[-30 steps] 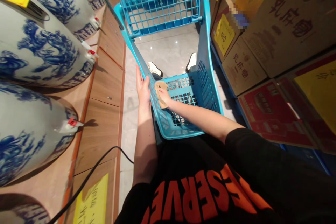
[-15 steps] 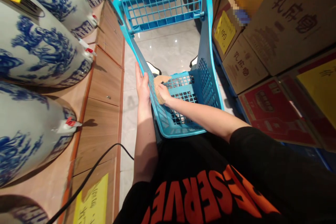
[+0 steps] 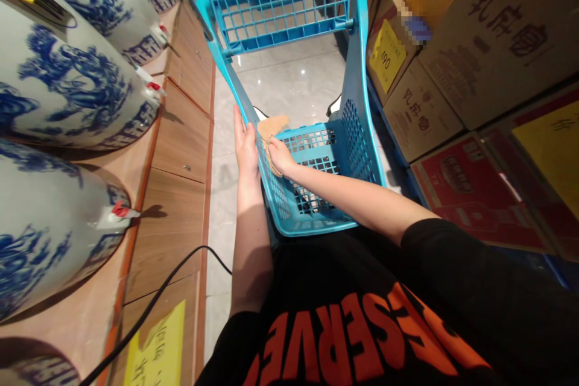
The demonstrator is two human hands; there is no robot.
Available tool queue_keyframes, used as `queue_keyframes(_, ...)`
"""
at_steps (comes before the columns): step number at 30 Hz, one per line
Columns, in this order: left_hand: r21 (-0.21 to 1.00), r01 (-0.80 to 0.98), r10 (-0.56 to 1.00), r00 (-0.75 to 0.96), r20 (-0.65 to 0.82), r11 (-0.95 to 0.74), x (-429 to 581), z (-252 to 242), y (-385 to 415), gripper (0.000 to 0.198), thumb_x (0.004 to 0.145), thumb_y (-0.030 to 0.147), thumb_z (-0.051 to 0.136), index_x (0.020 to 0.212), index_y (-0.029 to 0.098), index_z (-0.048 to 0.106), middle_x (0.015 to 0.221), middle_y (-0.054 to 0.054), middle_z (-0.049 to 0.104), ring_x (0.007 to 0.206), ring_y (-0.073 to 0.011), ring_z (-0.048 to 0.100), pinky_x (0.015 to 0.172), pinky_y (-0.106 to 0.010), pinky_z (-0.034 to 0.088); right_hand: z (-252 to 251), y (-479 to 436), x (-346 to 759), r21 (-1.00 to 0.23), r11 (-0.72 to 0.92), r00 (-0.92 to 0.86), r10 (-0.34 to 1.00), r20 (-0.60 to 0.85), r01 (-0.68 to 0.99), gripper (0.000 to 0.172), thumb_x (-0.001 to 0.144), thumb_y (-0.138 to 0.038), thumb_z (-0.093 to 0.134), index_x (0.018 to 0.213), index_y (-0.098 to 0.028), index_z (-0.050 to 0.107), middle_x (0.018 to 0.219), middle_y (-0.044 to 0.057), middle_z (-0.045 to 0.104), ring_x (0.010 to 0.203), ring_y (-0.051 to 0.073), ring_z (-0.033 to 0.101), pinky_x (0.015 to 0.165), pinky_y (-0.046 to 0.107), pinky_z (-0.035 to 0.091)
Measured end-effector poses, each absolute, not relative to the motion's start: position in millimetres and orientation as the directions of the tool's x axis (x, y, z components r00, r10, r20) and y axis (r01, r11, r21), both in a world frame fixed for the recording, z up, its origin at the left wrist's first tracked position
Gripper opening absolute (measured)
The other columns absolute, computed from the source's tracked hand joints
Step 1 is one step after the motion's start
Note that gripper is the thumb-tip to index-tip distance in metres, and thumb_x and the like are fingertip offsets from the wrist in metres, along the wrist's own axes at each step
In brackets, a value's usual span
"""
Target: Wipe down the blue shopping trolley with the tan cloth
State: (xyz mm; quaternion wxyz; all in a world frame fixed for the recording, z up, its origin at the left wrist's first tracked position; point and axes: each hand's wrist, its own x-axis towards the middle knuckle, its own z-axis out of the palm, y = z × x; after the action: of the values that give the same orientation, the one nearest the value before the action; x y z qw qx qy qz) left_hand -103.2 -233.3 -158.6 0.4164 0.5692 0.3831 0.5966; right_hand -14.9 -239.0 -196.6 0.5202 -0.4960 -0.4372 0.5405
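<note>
The right hand (image 3: 280,158) clenches a tan folded cloth (image 3: 270,131) against the blue plastic trolley's (image 3: 357,132) left rail, where the left hand (image 3: 246,146) lies flat, grasping nothing.

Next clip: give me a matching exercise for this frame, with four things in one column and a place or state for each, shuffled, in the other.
Column one
1. left hand
2. right hand
3. ceramic jar
4. cable

Column two
A. grips a tan cloth pressed against the side of the blue cart
B. lies flat and open against the outside of the cart's side
C. blue-and-white, on the wooden shelf
D. black, runs across the shelf front at lower left

Pairs: 1-B, 2-A, 3-C, 4-D
</note>
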Motion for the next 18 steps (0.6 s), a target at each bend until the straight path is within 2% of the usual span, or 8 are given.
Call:
queue_keyframes(5, 0.937, -0.039, 0.938, -0.006, 0.348, -0.348, -102, -154, -235, 0.059, 0.109, 0.044, 0.054, 0.159, 0.015, 0.040, 0.178, -0.007, 0.027, 0.168, -0.0203, 0.015, 0.137, -0.031, 0.020, -211, -231, -13, -0.984, -0.105, 0.042, 0.993, -0.112, -0.142, 0.030, 0.085, -0.001, 0.050, 0.080, -0.021, 0.072, 0.103, 0.003, 0.080, 0.125, 0.020, 0.068, 0.127, 0.038, 0.041)
queue_keyframes(8, 0.939, -0.023, 0.939, -0.018, 0.342, -0.343, -102, -154, -234, 0.063, 0.106, 0.051, 0.057, 0.158, 0.018, 0.042, 0.179, -0.005, 0.024, 0.168, -0.0209, 0.013, 0.137, -0.032, 0.018, -217, -234, -11, -0.965, -0.203, 0.050, 0.976, -0.213, -0.164, 0.030, 0.083, 0.000, 0.051, 0.071, -0.021, 0.069, 0.101, 0.004, 0.080, 0.123, 0.022, 0.069, 0.127, 0.041, 0.041)
queue_keyframes(11, 0.946, -0.006, 0.946, -0.028, 0.323, -0.323, -102, -153, -233, 0.065, 0.105, 0.054, 0.058, 0.159, 0.020, 0.041, 0.180, 0.000, 0.022, 0.168, -0.0219, 0.012, 0.136, -0.032, 0.020, -227, -235, -6, -0.942, -0.267, 0.044, 0.959, -0.281, -0.204, 0.027, 0.082, -0.002, 0.055, 0.069, -0.020, 0.069, 0.089, 0.004, 0.080, 0.114, 0.024, 0.074, 0.124, 0.047, 0.045)
queue_keyframes(15, 0.957, -0.028, 0.956, -0.045, 0.289, -0.290, -100, -152, -234, 0.065, 0.106, 0.046, 0.056, 0.162, 0.020, 0.035, 0.180, 0.002, 0.020, 0.168, -0.0208, 0.014, 0.135, -0.032, 0.024, -233, -221, 10, -0.900, -0.318, 0.020, 0.941, -0.339, -0.300, 0.016, 0.086, -0.015, 0.060, 0.075, -0.020, 0.071, 0.075, 0.002, 0.078, 0.092, 0.023, 0.077, 0.108, 0.046, 0.059)
queue_keyframes(18, 0.960, -0.040, 0.960, -0.058, 0.273, -0.276, -99, -152, -235, 0.061, 0.105, 0.043, 0.057, 0.160, 0.021, 0.039, 0.180, 0.001, 0.019, 0.168, -0.0197, 0.016, 0.137, -0.031, 0.020, -227, -207, 26, -0.883, -0.302, -0.003, 0.947, -0.322, -0.359, 0.021, 0.090, -0.025, 0.055, 0.076, -0.018, 0.070, 0.070, 0.005, 0.076, 0.081, 0.024, 0.077, 0.092, 0.046, 0.066)
